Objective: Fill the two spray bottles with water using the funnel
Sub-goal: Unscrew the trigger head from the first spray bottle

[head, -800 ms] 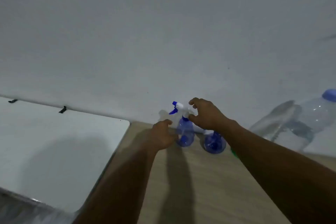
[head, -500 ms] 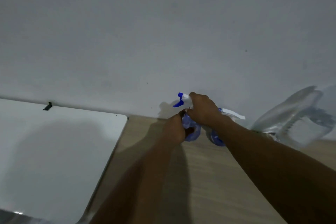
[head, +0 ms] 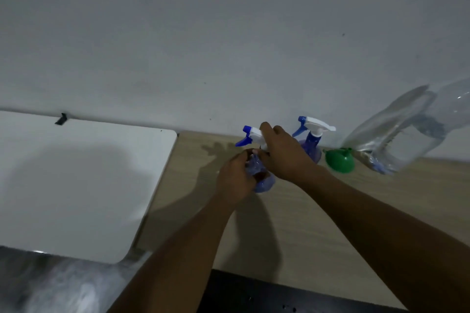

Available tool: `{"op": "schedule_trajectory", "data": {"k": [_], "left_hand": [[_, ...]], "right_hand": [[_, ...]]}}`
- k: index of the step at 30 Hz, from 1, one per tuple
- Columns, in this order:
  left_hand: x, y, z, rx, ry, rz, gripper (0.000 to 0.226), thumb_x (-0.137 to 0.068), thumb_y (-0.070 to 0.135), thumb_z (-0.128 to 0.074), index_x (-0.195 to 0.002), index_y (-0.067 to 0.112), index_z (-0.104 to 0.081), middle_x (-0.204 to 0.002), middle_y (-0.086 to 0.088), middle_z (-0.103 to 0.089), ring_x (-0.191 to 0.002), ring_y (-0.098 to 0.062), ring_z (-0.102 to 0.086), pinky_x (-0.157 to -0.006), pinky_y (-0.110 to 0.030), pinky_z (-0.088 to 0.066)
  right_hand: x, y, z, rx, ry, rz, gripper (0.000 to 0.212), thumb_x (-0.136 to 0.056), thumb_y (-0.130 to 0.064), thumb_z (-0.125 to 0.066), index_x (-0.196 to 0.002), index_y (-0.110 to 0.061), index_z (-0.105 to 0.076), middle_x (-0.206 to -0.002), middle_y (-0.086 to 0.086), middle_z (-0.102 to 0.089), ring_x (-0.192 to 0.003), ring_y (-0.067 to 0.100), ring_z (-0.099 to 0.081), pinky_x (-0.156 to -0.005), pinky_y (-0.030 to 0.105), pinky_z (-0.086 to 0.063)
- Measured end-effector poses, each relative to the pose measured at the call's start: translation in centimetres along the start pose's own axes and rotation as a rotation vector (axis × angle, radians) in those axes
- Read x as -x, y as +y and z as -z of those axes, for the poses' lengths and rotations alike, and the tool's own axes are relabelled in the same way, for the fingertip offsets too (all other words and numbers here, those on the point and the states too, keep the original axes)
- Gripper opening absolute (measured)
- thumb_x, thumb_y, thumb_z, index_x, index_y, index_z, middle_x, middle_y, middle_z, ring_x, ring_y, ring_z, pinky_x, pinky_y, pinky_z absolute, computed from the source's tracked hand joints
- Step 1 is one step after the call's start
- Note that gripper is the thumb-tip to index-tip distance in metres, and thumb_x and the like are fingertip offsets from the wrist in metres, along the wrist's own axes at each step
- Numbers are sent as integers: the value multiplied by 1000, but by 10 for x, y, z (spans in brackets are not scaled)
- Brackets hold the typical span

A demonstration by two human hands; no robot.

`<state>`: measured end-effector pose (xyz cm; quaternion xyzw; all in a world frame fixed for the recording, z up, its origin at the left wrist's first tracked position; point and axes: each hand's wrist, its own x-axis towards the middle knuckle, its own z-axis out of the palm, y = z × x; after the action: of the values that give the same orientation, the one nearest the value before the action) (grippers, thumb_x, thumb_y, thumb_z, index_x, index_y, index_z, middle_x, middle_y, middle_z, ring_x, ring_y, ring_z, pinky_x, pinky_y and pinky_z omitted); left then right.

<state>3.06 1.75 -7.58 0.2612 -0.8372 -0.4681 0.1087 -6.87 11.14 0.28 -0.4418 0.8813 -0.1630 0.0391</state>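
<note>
A translucent blue spray bottle (head: 264, 183) stands on the wooden table (head: 292, 231), pulled a little away from the wall. My left hand (head: 235, 180) is wrapped around its body. My right hand (head: 283, 155) grips its white and blue spray head (head: 250, 134) from above. The second spray bottle (head: 311, 143) stands upright against the wall just to the right, with its white head on. A green funnel (head: 339, 160) lies on its side beside it. A large clear water bottle (head: 404, 132) with a handle stands at the far right.
A white table top (head: 76, 185) adjoins the wooden table on the left, with a narrow gap between them. A plain grey wall (head: 229, 46) runs right behind both. The wooden table's dark front edge (head: 279, 292) is near me.
My hands closed on the left spray bottle and drew it toward me, away from the wall. The view shifted, so the second bottle's head and the green funnel now show.
</note>
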Motion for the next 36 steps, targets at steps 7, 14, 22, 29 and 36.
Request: {"op": "schedule_trajectory", "data": {"k": [7, 14, 22, 29, 36], "left_hand": [[29, 0, 1, 2, -7, 23, 55, -75, 39, -82, -124, 28, -60, -113, 6, -71, -104, -14, -67, -92, -39, -54], [42, -1, 1, 27, 1, 15, 55, -71, 39, -83, -122, 32, -62, -107, 10, -72, -98, -10, -68, -86, -33, -56], [53, -1, -7, -4, 12, 9, 58, -72, 43, -84, -124, 30, -62, -112, 9, -71, -103, -11, -67, -88, -32, -53], [60, -1, -10, -25, 11, 9, 50, -75, 41, -82, -120, 29, -63, -109, 9, -71, -101, -12, -67, -89, -35, -55], [66, -2, -10, -28, 5, 30, 48, -75, 40, -82, -118, 27, -64, -110, 8, -71, -101, -12, -67, -88, -35, -55]], "right_hand": [[31, -7, -4, 10, 42, 38, 38, -93, -25, -61, -122, -12, -41, -101, 12, -56, -78, 28, -60, -69, 44, -55], [46, -2, 5, -133, -84, 78, 52, -85, -19, -70, -127, -14, -40, -111, 9, -53, -92, 25, -59, -78, 39, -55], [55, -2, -4, -147, -4, 70, 47, -87, -11, -66, -129, -12, -45, -111, 11, -52, -97, 28, -54, -79, 37, -50], [64, 1, -9, -162, 51, 67, 51, -86, -21, -70, -130, -17, -46, -110, 8, -53, -96, 26, -53, -80, 37, -49], [69, 4, -7, -141, 77, 56, 59, -82, -35, -74, -131, -21, -46, -112, 10, -55, -98, 26, -51, -80, 41, -49]]}}
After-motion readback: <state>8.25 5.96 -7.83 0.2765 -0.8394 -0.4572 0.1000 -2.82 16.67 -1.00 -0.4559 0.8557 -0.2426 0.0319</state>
